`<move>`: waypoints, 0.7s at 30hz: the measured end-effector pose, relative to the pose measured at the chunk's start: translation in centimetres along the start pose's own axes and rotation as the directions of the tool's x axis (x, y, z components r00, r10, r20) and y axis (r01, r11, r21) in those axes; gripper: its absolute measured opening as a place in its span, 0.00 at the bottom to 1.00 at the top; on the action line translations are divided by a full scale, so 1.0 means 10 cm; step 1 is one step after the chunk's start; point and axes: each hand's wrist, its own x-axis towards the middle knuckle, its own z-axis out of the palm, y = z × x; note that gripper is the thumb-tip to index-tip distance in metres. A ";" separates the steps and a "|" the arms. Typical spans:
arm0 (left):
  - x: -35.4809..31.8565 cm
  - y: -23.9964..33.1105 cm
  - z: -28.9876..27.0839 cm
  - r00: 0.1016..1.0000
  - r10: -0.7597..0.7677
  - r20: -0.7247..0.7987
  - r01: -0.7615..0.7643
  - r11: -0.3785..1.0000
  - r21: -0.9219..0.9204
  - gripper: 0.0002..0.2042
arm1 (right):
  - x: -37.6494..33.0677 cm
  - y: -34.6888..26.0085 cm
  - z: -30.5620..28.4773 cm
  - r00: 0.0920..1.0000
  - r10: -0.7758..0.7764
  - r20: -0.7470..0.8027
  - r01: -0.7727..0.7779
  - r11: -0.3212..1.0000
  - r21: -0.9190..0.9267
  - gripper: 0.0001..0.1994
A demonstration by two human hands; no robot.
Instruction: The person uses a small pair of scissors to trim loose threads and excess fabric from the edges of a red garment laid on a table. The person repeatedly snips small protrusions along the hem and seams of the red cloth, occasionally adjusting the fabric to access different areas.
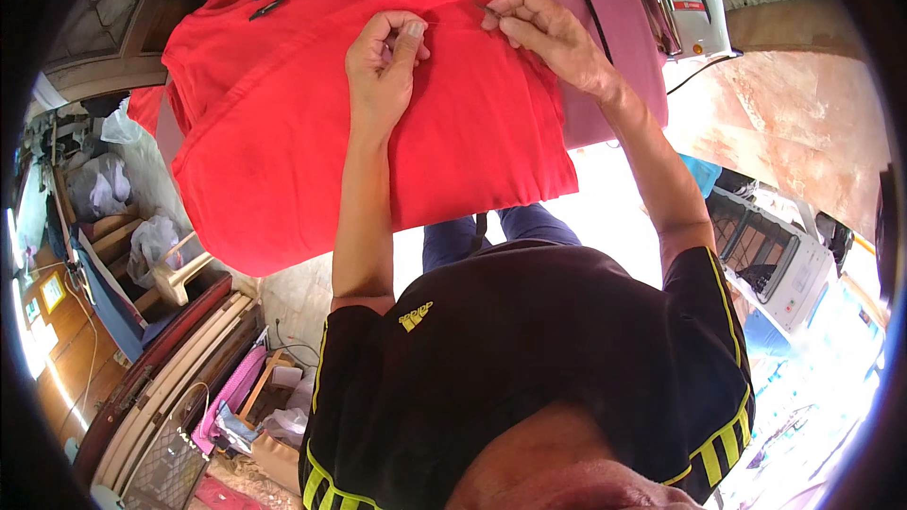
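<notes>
the red shirt (pixel 283 132) is soft, light and floppy, so i'd judge pinching a folded edge works best. it lies flat on the purple ironing board (pixel 614 28), bright and smooth. my left hand (pixel 383 71) and right hand (pixel 548 33) each pinch a crease near the top.

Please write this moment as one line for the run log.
left hand: pinching red shirt | right hand: pinching same fold | shirt: flat on purple board | iron: standing aside

Purple ironing board (pixel 605 47), red shirt (pixel 283 151) spread across, perhaps an iron (pixel 694 0)
</notes>
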 end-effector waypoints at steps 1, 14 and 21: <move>-0.01 0.01 -0.03 0.999 -0.032 -0.002 0.032 0.999 -0.015 0.03 | -0.03 -0.03 0.00 1.000 -0.027 0.014 0.028 0.993 -0.114 0.13; 0.07 0.07 0.20 0.915 0.386 0.118 -0.394 0.792 0.465 0.05 | -0.05 -0.01 0.02 0.996 0.041 -0.083 -0.030 0.992 0.126 0.13; -0.04 0.02 0.08 0.998 0.054 -0.022 -0.047 0.969 0.242 0.09 | -0.08 -0.04 0.00 0.997 -0.072 -0.009 0.067 0.967 -0.247 0.13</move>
